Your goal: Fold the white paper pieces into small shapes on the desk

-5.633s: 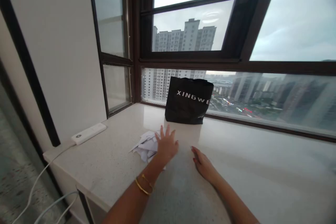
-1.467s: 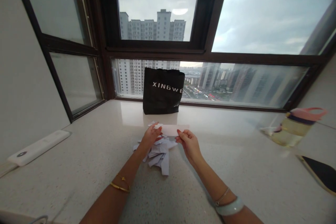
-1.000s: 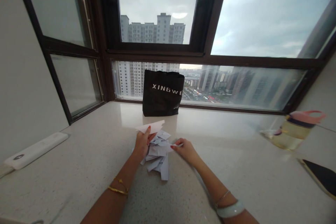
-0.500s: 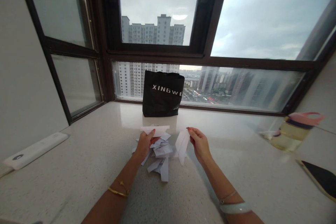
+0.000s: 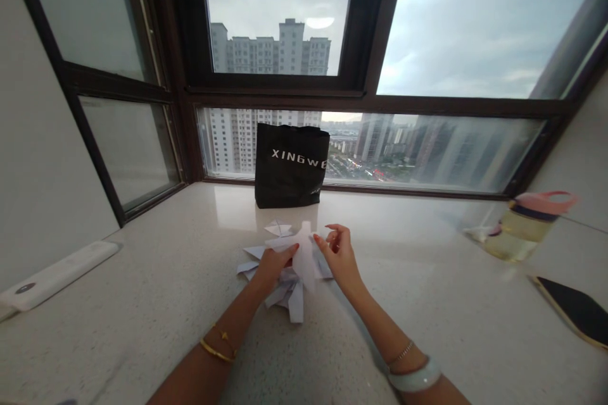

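Observation:
My left hand [image 5: 272, 267] is closed, thumb on top, on white paper strips over a loose pile. One blurred strip of paper [image 5: 304, 262] hangs upright beside the left thumb, between both hands. Just to its right is my right hand [image 5: 341, 259], its thumb and curled index finger apart with no paper visible between them. Beneath the hands lie several folded paper pieces [image 5: 295, 305], partly covered by the left hand and the blurred strip. Another folded piece [image 5: 278, 228] lies on the far side of the pile.
A black bag [image 5: 291, 183] with white lettering stands behind the pile, near the window. At left is a white power strip [image 5: 59, 272] on the speckled countertop [image 5: 190, 278]. To the right are a pink-lidded bottle [image 5: 522, 231] and a dark phone-like slab [image 5: 577, 310].
My right hand has moved left, close to my left hand. The strip that hung from its fingers is now between the hands, and the right fingers have parted. The camera view has shifted slightly.

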`<move>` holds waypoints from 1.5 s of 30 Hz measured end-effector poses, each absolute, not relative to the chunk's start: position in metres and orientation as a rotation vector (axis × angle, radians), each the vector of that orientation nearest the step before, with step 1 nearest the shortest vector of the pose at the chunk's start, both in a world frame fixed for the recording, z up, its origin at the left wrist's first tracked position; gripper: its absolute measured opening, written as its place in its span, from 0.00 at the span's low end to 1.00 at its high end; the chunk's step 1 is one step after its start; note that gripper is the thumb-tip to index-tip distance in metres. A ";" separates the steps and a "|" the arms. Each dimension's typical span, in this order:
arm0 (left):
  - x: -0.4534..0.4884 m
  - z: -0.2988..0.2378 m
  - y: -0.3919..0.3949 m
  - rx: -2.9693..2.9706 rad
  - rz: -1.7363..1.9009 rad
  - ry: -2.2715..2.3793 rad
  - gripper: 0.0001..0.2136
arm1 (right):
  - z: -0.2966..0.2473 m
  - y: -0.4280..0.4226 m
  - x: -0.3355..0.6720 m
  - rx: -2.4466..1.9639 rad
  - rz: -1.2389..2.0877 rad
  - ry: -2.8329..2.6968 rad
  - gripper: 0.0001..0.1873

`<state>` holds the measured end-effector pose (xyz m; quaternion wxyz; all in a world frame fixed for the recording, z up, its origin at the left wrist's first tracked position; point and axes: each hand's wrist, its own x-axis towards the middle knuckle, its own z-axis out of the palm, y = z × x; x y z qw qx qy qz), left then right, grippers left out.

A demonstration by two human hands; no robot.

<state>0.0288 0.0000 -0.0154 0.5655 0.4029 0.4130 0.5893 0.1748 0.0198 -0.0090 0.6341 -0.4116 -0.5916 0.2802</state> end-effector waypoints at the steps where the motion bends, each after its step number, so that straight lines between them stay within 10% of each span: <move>1: 0.027 -0.016 0.003 0.917 1.451 0.983 0.12 | -0.012 0.019 0.171 -0.962 0.669 -1.368 0.25; 7: 0.020 -0.012 0.008 0.804 1.575 0.886 0.12 | -0.024 0.018 0.161 -0.942 1.083 -1.518 0.27; 20: 0.011 -0.003 -0.011 1.107 0.944 0.598 0.22 | 0.002 0.019 0.190 -0.941 0.522 -1.772 0.11; 45: 0.013 0.000 -0.009 0.921 1.028 0.750 0.14 | 0.005 0.018 0.190 -1.028 0.317 -2.062 0.12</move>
